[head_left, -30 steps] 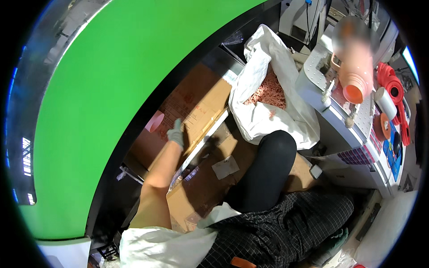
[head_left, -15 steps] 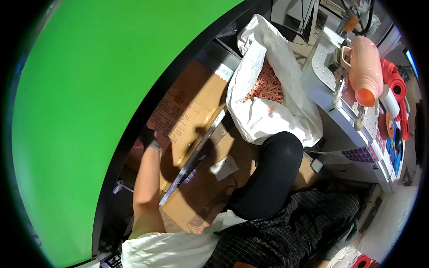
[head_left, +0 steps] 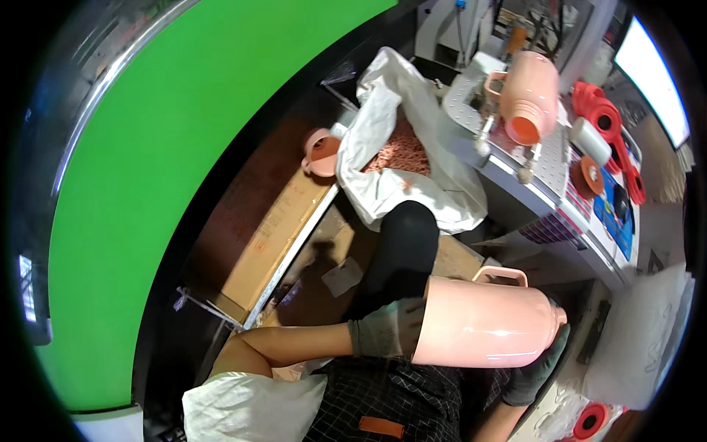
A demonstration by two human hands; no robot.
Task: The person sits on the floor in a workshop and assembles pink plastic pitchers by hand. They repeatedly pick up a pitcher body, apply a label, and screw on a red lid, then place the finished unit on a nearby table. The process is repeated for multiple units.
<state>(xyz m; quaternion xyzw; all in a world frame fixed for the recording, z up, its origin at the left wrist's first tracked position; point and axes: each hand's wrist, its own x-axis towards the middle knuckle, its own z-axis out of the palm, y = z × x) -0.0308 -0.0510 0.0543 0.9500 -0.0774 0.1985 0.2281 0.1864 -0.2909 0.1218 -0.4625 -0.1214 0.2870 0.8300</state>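
Note:
Across my lap lies a glossy pink thermos jug shell (head_left: 490,324), held sideways with its side handle facing away from me. My left hand (head_left: 394,328), in a grey glove, grips its wide end at the left; the fingertips are hidden at or behind the rim. At the narrow neck end, my gloved right hand (head_left: 537,368) is wrapped round the underside, partly covered by the shell. A second pink jug shell (head_left: 532,92) rests on the perforated grey machine table (head_left: 460,103), its orange-lit opening facing me.
A white sack (head_left: 449,188) of reddish pellets (head_left: 401,153) stands beyond my knee. Left of it, a pink ring-shaped part with a small handle (head_left: 321,153) sits by a cardboard box (head_left: 276,228). A green curved panel (head_left: 147,184) borders the left. Red parts (head_left: 604,118) lie at right.
My left hand has come back from the cardboard box to my lap. Both hands now hold a pink jug shell there. The pink ring-shaped part has appeared by the box; the view has shifted.

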